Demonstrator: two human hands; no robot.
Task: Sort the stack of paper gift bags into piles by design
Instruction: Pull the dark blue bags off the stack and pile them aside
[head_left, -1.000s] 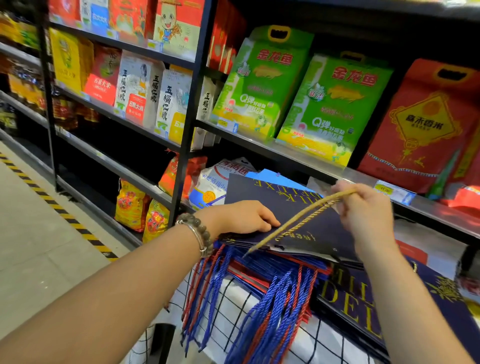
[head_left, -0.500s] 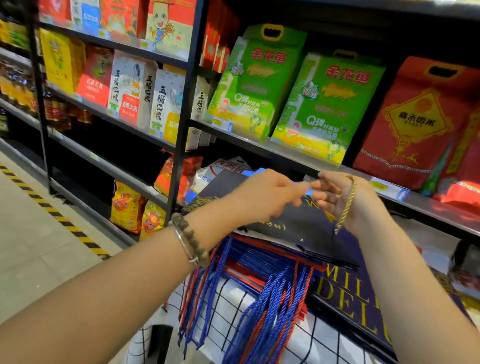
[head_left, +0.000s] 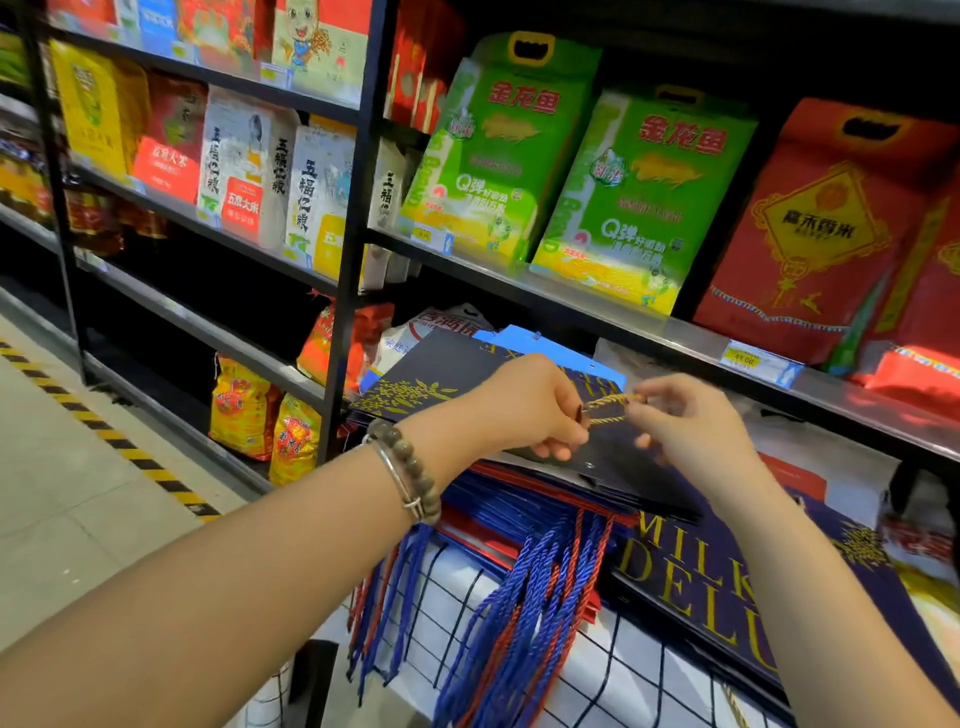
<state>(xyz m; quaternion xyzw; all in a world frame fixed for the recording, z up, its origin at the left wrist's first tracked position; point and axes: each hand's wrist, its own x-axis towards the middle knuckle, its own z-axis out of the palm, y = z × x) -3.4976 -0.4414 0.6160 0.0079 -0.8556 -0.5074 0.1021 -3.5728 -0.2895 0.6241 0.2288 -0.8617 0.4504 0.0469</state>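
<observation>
A flat navy gift bag (head_left: 447, 371) with gold leaf print lies on top of a stack of blue and red gift bags (head_left: 524, 501). Blue and red rope handles (head_left: 530, 608) hang off the stack's front. My left hand (head_left: 524, 410) and my right hand (head_left: 685, 426) both pinch the top bag's gold rope handle (head_left: 610, 408), folded short between them above the bag. To the right lies another navy bag with gold "MILK DELU" lettering (head_left: 696, 592).
The bags rest on a white cloth with a black grid (head_left: 639, 680). Behind stand black metal shelves (head_left: 358, 208) full of rice bags, green (head_left: 493, 150) and red (head_left: 831, 228). A tiled aisle floor with yellow-black tape (head_left: 124, 452) runs to the left.
The gold handle was stretched long in my right hand; my left hand left the bag's surface and joined it, and the cord is now bunched short between both hands.
</observation>
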